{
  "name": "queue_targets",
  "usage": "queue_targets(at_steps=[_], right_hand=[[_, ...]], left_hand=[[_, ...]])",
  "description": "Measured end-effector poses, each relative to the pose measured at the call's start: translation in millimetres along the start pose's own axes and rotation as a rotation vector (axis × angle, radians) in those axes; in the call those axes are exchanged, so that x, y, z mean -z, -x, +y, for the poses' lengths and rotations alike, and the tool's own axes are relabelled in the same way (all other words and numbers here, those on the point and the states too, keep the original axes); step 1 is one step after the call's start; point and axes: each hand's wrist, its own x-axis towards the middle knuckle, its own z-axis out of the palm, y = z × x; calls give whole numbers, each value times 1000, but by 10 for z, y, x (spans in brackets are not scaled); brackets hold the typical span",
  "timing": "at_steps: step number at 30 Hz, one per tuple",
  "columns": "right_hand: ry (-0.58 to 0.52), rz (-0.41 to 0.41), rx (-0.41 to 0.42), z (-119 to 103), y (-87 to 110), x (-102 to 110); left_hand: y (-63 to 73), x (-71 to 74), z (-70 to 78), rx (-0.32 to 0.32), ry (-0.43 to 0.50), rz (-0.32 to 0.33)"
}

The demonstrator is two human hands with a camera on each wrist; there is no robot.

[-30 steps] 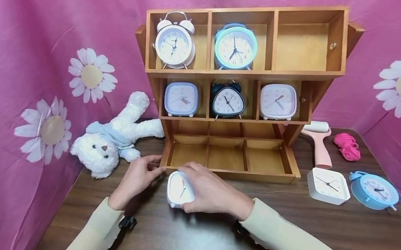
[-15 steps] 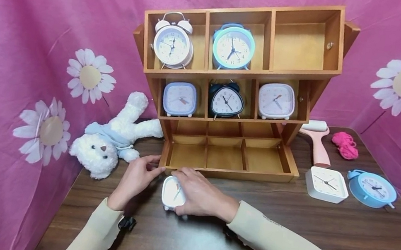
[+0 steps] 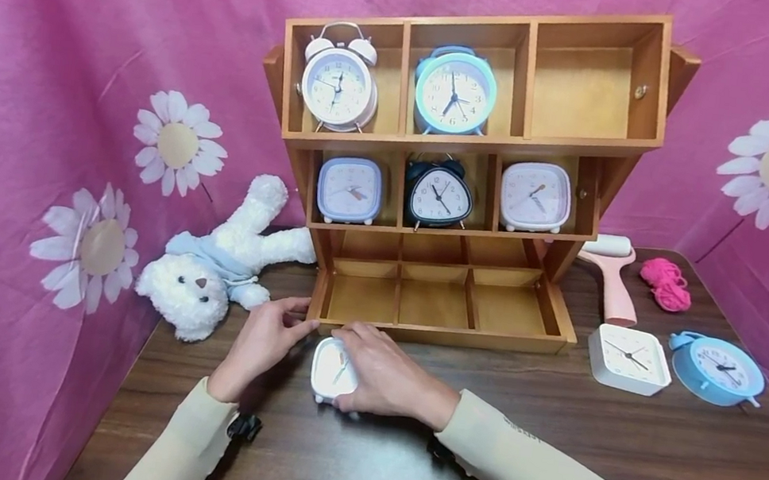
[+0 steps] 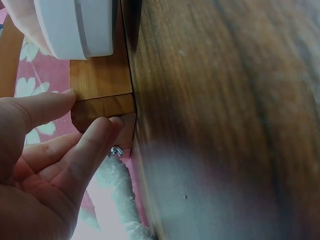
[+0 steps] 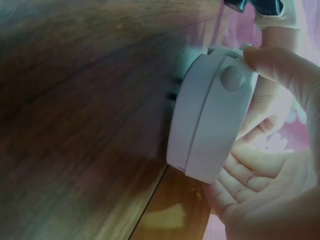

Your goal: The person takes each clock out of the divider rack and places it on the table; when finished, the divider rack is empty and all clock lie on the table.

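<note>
My right hand (image 3: 385, 376) holds a small white alarm clock (image 3: 334, 370) just in front of the wooden shelf (image 3: 445, 334). In the right wrist view the thumb lies on one end of the clock (image 5: 215, 115) and the fingers reach to its other end. The dial is partly covered by the hand in the head view. At the shelf's front left corner is my left hand (image 3: 263, 345). The left wrist view has its thumb and fingers pinching the wooden corner (image 4: 105, 105) from two sides.
Several alarm clocks, including a black one (image 3: 439, 195), stand in the upper tiers. A white plush bear (image 3: 191, 288) lies left. On the right are a square white clock (image 3: 629, 360), a blue clock (image 3: 717, 369), a pink lint roller (image 3: 613, 284) and pink yarn (image 3: 665, 284).
My right hand has shifted slightly left and towards me with the white alarm clock, then stayed almost still. The left hand has kept its place at the shelf corner.
</note>
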Motion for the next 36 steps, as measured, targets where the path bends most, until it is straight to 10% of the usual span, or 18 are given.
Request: queue_targets(at_steps=[36], right_hand=[[-290, 42, -171, 62, 257, 306]], left_hand=[[-55, -18, -48, 143, 146, -48]])
